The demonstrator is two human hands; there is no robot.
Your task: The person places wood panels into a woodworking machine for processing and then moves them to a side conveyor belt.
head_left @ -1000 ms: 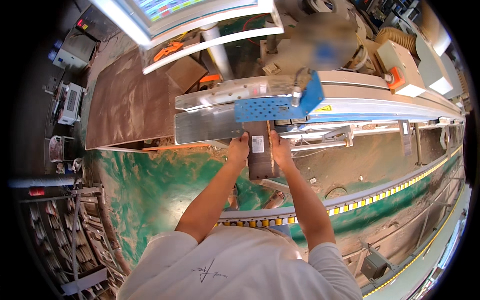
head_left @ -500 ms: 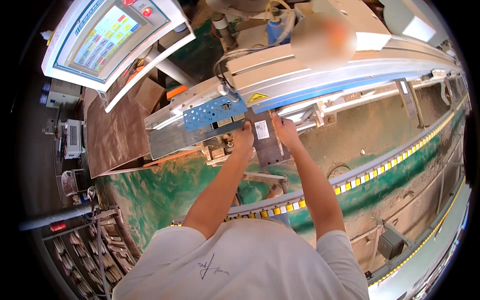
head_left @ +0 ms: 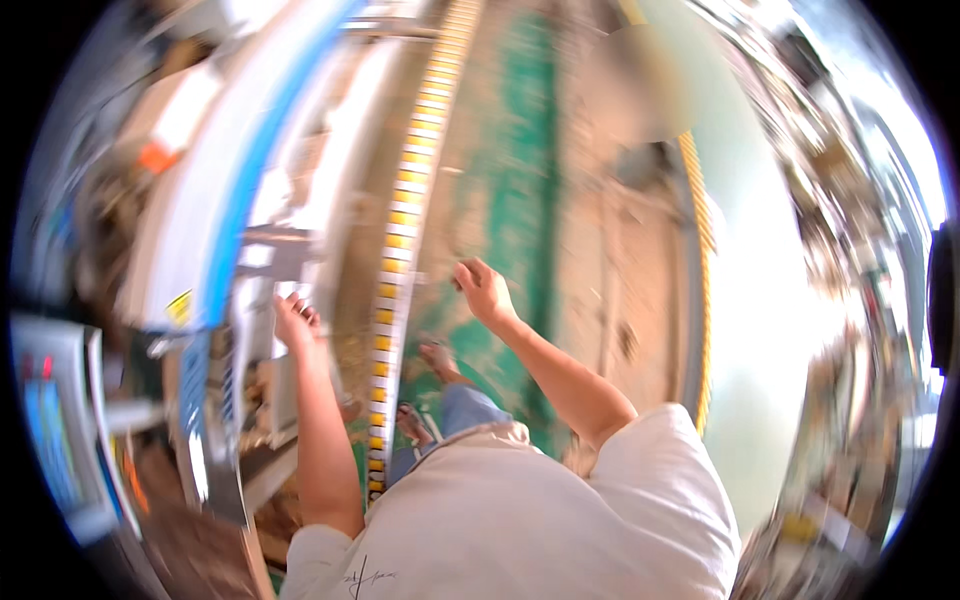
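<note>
The bare hands appear well apart, on either side of a yellow-and-white strip.

The place is a workshop or a factory floor. This is shown by a long machine with a blue edge and a yellow warning label, a control panel, a rail of yellow and white rollers, and a green floor partly covered with brown dust.

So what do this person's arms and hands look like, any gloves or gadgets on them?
The left hand and right hand show no gloves, wristbands or cables. The off-white shirt has short sleeves, leaving both forearms bare.
</note>
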